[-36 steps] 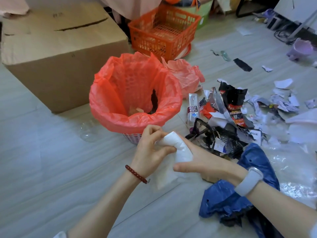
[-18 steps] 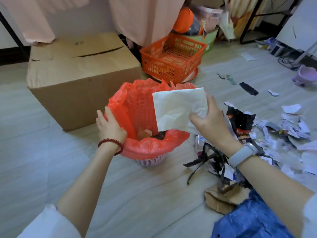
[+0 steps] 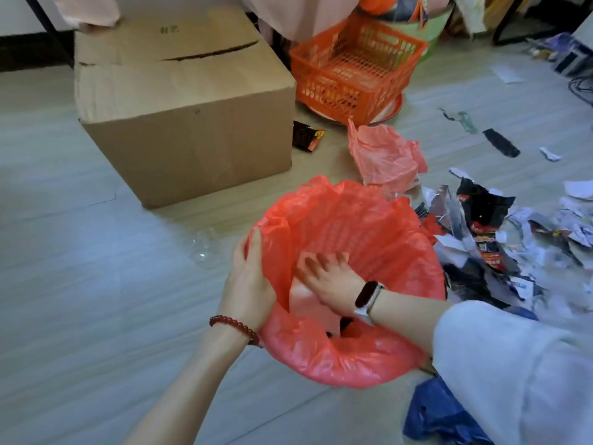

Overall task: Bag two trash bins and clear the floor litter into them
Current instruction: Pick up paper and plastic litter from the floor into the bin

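Large cardboard box (image 3: 183, 101) behind and left of the red-lined bin (image 3: 378, 358). Orange basket (image 3: 356, 67) farther back, to the bin's right rear. Litter pile (image 3: 487, 232) of torn wrappers and paper spread just right of the bin. Loose red bag (image 3: 385, 155) crumpled right behind the bin. Blue bag (image 3: 439, 415) near the bin's front right. Left hand (image 3: 248, 284) gripping the bin's left rim through the liner. Right hand (image 3: 330, 274) inside the bin, fingers spread flat, pressing down on pale paper (image 3: 305, 300).
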{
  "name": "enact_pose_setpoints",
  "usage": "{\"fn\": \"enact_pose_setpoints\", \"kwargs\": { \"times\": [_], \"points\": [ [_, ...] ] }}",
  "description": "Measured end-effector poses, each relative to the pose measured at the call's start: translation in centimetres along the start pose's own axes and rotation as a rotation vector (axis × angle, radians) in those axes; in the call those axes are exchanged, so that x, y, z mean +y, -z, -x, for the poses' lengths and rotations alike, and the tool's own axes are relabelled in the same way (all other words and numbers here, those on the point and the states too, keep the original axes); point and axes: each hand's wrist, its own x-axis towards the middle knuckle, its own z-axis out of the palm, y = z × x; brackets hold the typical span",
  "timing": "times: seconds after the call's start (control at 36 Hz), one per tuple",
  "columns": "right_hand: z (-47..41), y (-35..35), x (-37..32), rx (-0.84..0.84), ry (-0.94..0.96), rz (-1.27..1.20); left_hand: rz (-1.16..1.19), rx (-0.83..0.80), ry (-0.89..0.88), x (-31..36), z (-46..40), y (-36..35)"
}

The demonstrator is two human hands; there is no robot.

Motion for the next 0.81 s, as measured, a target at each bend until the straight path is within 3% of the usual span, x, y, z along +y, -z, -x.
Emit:
{"fn": "enact_pose_setpoints", "kwargs": {
  "times": [0.14, 0.28, 0.42, 0.56, 0.69, 0.81],
  "points": [
    [-0.9, -3.6, -1.2, -0.258, -0.121, -0.152, -0.044, 0.042, -0.085, -0.1, 0.5, -0.1],
    [-1.2, -2.5, -1.1, -0.214, -0.179, -0.158, -0.071, 0.015, -0.061, -0.1, 0.4, 0.1],
    [2.1, 3.4, 0.7, -0.031, -0.18, -0.324, -0.2, 0.061, -0.005, 1.8, -0.7, 0.8],
    [8.3, 8.9, 5.1, 0.351, -0.216, -0.608, -0.181, 0.149, -0.192, 6.2, -2.4, -0.1],
    [15.0, 10.3, 10.0, 0.62, -0.376, -0.793, -0.159, 0.032, -0.424, 12.9, -2.5, -4.8],
    [20.0, 7.5, 14.3, 0.621, -0.535, -0.84, -0.141, -0.149, -0.54, 18.2, -1.8, -11.0]
  ]
}}
